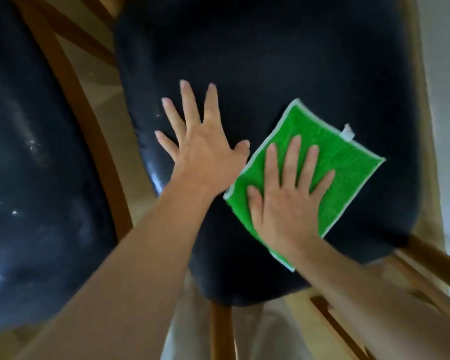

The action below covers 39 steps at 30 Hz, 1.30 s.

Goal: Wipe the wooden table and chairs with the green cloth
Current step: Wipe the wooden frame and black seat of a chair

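Observation:
A green cloth [333,152] with a white edge lies flat on the dark padded seat [270,61] of a wooden chair. My right hand [289,193] presses down on the cloth with its fingers spread. My left hand [200,146] rests flat on the bare seat just left of the cloth, fingers apart, holding nothing. The chair's wooden leg [221,333] shows below the seat.
A second dark padded chair seat [37,178] stands at the left, with pale specks on it and a curved wooden frame [89,131] between the two seats. Wooden rails [431,258] run at the lower right. Light wooden floor [283,331] shows beneath.

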{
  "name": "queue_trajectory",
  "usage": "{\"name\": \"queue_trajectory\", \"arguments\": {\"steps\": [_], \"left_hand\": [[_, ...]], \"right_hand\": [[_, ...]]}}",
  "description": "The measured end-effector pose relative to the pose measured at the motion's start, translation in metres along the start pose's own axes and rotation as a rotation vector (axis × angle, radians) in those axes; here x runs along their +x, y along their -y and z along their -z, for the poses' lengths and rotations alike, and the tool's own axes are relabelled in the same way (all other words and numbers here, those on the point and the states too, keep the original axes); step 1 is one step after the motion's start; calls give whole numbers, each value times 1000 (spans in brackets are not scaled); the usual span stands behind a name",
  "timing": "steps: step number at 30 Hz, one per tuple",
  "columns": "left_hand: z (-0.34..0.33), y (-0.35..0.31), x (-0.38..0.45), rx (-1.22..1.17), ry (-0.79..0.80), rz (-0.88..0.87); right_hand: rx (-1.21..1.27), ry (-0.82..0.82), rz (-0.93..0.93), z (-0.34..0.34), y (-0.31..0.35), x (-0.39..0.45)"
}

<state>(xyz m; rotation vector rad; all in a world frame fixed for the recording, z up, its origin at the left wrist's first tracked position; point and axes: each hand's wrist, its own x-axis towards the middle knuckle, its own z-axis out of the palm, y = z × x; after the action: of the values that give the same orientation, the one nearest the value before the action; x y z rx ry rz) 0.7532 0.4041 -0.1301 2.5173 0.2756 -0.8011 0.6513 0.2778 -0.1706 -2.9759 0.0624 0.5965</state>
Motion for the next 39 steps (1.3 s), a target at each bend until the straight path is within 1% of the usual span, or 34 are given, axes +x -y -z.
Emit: {"name": "queue_trajectory", "arguments": {"steps": [1,3,6,8,10,11,12,15,18,20,21,22,23,24,26,28,31,33,34,35,37,39], "left_hand": [[-1,9,-11,-96,-82,-7],[-7,27,-36,-269,-200,65],[-14,58,-71,-459,-309,298],[-18,81,-82,-566,-322,524],[-21,101,-85,-671,-261,686],[-23,106,-86,-726,-214,722],[-26,108,-86,-772,-158,736],[-35,102,-89,-821,11,674],[-38,100,-90,-939,90,631],[-35,105,-90,-1060,156,638],[-34,109,-90,-1114,174,654],[-32,112,-90,-1148,175,676],[-30,115,-91,-1161,154,694],[-27,117,-92,-1157,124,710],[-26,119,-94,-1161,54,784],[-25,118,-97,-1236,0,857],[-28,120,-102,-1289,-68,927],[-27,122,-104,-1215,-87,904],[-27,125,-103,-1173,-114,893],[-27,128,-103,-1154,-131,884],[-28,134,-104,-1116,-113,871],[-32,139,-103,-1044,-89,891]], "right_hand": [[-28,21,131,-8,14,-15],[-64,60,364,-21,36,-40],[-131,120,592,-27,48,-49],[-155,126,734,-19,40,-34],[-151,61,869,-5,31,0],[-152,16,883,2,32,22],[-162,-24,853,10,36,46],[-176,-95,617,31,59,121],[-64,-151,339,51,95,182],[12,-173,170,55,123,199],[21,-179,129,54,135,197],[14,-181,135,50,144,189],[-15,-176,190,45,149,177],[-64,-170,288,39,149,160],[-173,-130,541,25,139,116],[-259,-25,768,8,119,65],[-402,166,1009,-12,87,-11],[-463,262,1087,-16,75,-35],[-448,292,1102,-14,73,-33],[-419,289,1121,-11,74,-23],[-351,225,1149,1,82,9],[-299,108,1089,18,100,60]]}}
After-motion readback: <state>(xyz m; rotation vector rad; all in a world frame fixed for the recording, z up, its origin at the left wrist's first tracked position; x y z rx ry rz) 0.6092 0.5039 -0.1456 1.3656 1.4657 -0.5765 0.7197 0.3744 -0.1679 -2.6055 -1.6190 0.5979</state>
